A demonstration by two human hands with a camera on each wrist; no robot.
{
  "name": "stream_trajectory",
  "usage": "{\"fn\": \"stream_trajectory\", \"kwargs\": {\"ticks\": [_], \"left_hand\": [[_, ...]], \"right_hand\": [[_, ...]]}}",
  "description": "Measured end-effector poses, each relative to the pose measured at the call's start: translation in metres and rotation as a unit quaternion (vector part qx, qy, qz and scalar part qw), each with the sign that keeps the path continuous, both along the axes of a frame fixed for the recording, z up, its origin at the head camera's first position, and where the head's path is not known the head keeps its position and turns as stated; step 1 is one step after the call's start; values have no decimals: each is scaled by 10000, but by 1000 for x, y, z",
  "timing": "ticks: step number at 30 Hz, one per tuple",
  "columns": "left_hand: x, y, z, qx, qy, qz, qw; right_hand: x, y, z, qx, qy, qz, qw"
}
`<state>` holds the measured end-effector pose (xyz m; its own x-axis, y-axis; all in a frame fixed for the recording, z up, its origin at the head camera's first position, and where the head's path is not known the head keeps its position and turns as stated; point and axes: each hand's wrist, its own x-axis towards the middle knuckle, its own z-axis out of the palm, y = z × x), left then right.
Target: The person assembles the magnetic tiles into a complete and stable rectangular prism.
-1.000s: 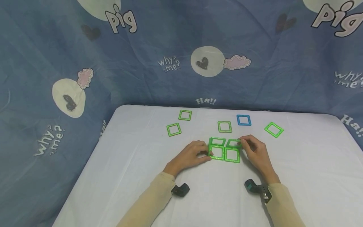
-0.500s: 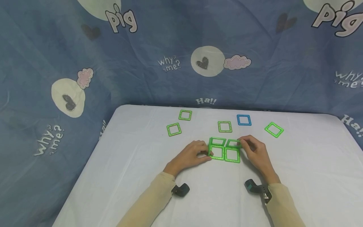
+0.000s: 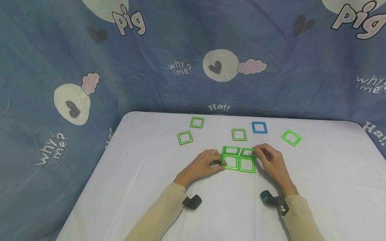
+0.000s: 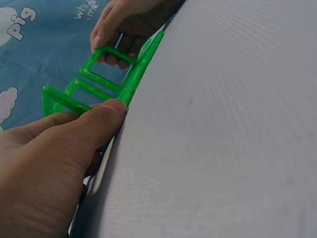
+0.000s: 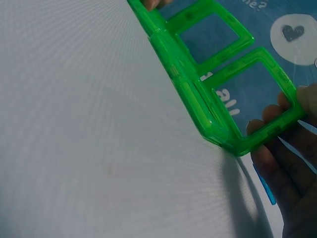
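Green square magnetic tiles with open middles are joined in front of me. Two lie flat side by side, a left flat tile [image 3: 231,168] and a right flat tile [image 3: 247,171]. Along their far edges stand a back left tile [image 3: 232,147] and a back right tile [image 3: 248,155], with a narrow gap between them. At the left end rises a side tile [image 3: 223,158], partly behind my fingers. My left hand [image 3: 201,166] grips this left end, its thumb [image 4: 111,110] at the near corner. My right hand [image 3: 272,161] pinches the outer edge of the back right tile.
Farther back on the white table [image 3: 144,140] lie loose green tiles [image 3: 191,136], one of them a middle green tile [image 3: 239,139]. A blue tile [image 3: 259,132] and a turned green tile [image 3: 297,141] lie to the right. A printed blue curtain [image 3: 181,90] hangs behind the table.
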<state>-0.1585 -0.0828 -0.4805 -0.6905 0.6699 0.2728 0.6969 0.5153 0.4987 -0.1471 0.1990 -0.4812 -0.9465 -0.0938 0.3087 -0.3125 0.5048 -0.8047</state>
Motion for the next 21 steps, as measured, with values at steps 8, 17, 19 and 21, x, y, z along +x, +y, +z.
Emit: {"fn": "stream_trajectory", "kwargs": {"ticks": [8,17,19,21], "left_hand": [[0,0,-1,-47,7,29,10000],[0,0,-1,115,13,1,9999],[0,0,-1,117,17,-2,9999],[0,0,-1,122,21,-12,9999]], "right_hand": [[0,-1,1,-35,-26,33,10000],[0,-1,1,-76,-37,101,9999],[0,-1,1,-47,-26,76,10000],[0,-1,1,5,-5,42,10000]]}}
